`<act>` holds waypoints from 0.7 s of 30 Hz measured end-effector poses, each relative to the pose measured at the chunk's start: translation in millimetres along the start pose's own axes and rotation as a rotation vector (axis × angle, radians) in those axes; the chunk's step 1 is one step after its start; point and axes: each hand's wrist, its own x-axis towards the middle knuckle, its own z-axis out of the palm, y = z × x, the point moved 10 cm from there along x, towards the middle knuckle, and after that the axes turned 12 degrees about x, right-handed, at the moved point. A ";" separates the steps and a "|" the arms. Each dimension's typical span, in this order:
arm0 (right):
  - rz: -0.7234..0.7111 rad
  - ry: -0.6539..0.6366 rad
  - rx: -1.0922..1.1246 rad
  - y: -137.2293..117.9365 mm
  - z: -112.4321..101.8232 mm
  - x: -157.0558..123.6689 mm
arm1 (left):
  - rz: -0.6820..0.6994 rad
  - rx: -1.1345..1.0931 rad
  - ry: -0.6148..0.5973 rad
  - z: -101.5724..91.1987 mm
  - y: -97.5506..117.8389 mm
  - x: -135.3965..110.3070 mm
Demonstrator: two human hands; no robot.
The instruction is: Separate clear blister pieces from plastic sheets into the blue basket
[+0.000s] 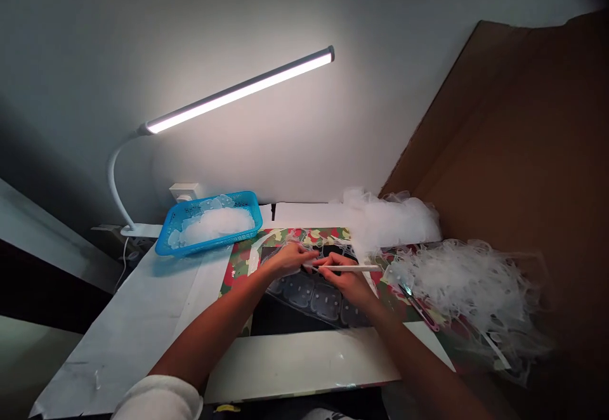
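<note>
The head-worn camera faces forward and down from the person's side of the table, framing the left hand and right hand nearby, just below center, with the wall behind.

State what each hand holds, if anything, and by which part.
The right hand holds a white pen-like tool near its dark-tipped end; whether the left hand grips anything cannot be told.

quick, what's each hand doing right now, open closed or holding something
Left hand: cannot tell whether it grips anything.
Right hand: closed, holding a white pen-like tool.
</note>
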 end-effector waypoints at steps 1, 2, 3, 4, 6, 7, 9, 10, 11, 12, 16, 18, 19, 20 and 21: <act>0.016 0.020 0.044 3.6 -4.5 5.3 | 0.001 0.037 -0.019 5.0 -1.6 1.1; 0.035 0.056 0.092 8.7 -12.0 11.5 | 0.002 0.094 -0.041 10.0 -3.3 0.4; 0.058 0.088 0.136 14.9 -19.6 18.0 | 0.004 0.154 -0.058 13.9 -4.5 -1.5; 0.085 0.099 0.169 21.3 -24.7 24.5 | 0.012 0.195 -0.054 15.3 -4.6 -4.0; 0.140 0.047 0.191 32.4 -24.4 36.1 | 0.033 0.258 -0.027 15.2 -3.0 -9.3; 0.161 0.005 0.177 36.2 -20.8 40.6 | 0.043 0.282 -0.013 14.7 -1.7 -11.7; 0.177 -0.056 0.123 40.3 -12.8 47.0 | 0.060 0.315 0.015 13.9 0.8 -15.8; 0.174 -0.070 0.095 40.9 -9.7 49.3 | 0.066 0.324 0.030 13.5 1.9 -17.5; 0.169 -0.079 0.072 41.2 -7.1 51.1 | 0.071 0.329 0.045 13.1 2.9 -19.1; 0.162 -0.083 0.056 41.3 -5.4 52.7 | 0.077 0.330 0.061 12.8 3.8 -20.8; 0.108 -0.042 -0.036 42.0 -10.1 59.8 | 0.113 0.289 0.142 9.8 7.5 -28.9; 0.077 0.018 -0.084 43.9 -18.8 64.1 | 0.126 0.244 0.196 5.8 7.4 -33.7; 0.067 0.047 -0.101 45.5 -23.1 66.1 | 0.129 0.216 0.223 3.2 6.6 -35.8; 0.060 0.069 -0.112 47.4 -26.6 67.9 | 0.130 0.185 0.248 0.5 5.4 -37.6; 0.056 0.085 -0.120 49.3 -29.3 69.4 | 0.130 0.150 0.268 -2.3 4.1 -38.9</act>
